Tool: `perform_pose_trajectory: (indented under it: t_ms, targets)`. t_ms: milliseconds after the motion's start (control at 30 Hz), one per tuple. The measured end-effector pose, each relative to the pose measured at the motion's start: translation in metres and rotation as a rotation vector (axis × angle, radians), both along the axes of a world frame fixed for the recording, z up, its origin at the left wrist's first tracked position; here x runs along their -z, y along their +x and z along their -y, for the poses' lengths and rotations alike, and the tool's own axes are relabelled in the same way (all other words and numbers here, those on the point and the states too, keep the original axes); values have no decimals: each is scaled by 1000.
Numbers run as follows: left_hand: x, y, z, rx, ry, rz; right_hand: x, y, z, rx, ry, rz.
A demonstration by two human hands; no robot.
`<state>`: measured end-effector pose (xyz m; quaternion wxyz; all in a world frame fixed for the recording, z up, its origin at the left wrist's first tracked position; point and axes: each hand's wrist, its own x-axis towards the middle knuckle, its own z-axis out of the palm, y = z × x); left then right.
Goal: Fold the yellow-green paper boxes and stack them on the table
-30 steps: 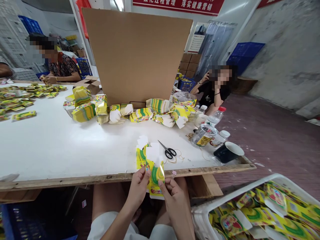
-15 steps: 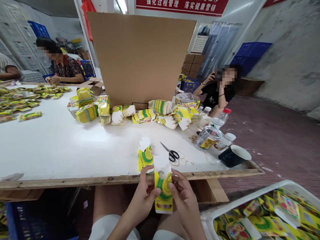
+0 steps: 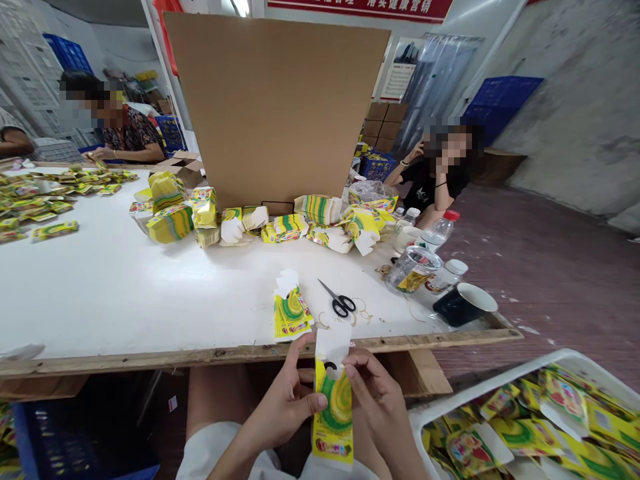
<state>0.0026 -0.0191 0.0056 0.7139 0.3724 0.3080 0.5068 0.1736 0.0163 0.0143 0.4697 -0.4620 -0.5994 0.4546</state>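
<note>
While upright, the packet (image 3: 333,413) sits between both hands' grip.

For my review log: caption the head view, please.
Left hand and right hand hold a yellow-green packet upright before the white table.

white chinese characters, cropped at the top, on the red banner (image 3: 357,7); packet (image 3: 333,417) lettering illegible

From my remote feed, a packing workshop: a long white table (image 3: 110,293), centre, heaped with flat yellow cartons (image 3: 170,223); co-workers (image 3: 127,130) seated upper left and right; blue crates (image 3: 500,100) stacked behind; red banner (image 3: 360,8) along the top.
</note>
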Motion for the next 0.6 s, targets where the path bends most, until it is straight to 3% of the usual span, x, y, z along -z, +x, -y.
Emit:
perform_pose_trajectory:
  t_ms: [133,233,400,600]
  targets:
    - [1,-3,-3,-18,24,-104,2,0,1,146,84,-20]
    - [4,-5,-5,-93,58,-208,-3,5,-1,82,118,55]
    - [5,-4,-5,-115,104,-333,-6,4,-2,-66,-50,192]
    - [2,-5,-6,-53,99,-339,4,-6,-2,-20,-25,273]
